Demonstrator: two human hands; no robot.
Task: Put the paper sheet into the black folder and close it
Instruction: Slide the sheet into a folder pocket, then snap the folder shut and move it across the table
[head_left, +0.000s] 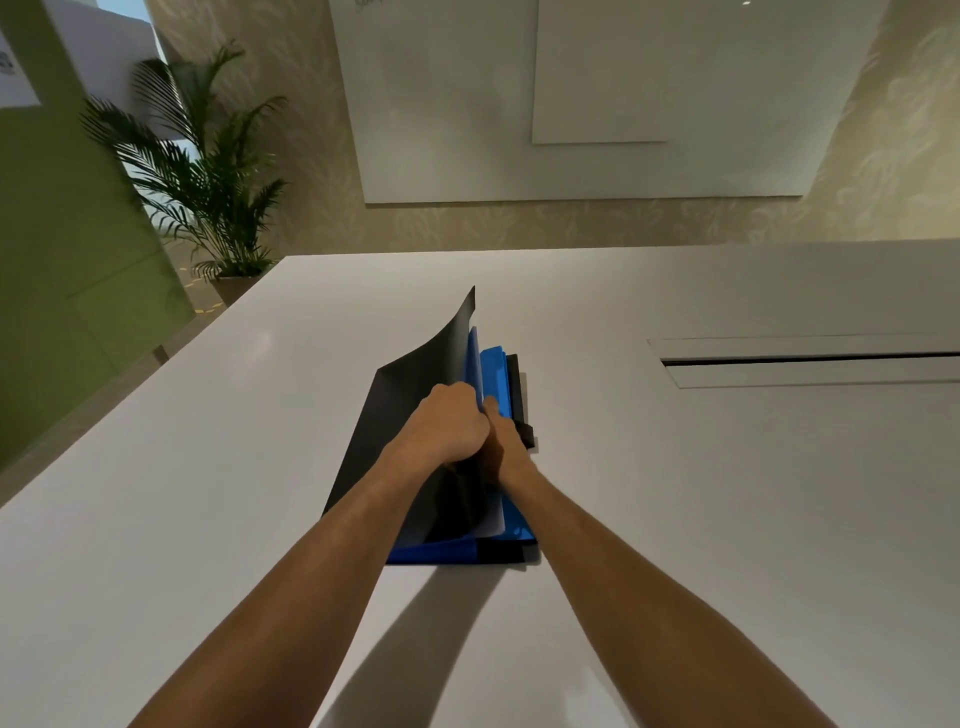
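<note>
Black folder on tabletop: my left hand pinches its raised cover, right hand, grip unclear, should slide paper sheet fully beneath it.

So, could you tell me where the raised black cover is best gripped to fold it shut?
Probably the free long edge of the black cover, where the left hand sits. That flap stands curled up, hinged along the table on its left side, so fingers wrap over the edge from the left and swing it rightward onto the blue folder.
</note>
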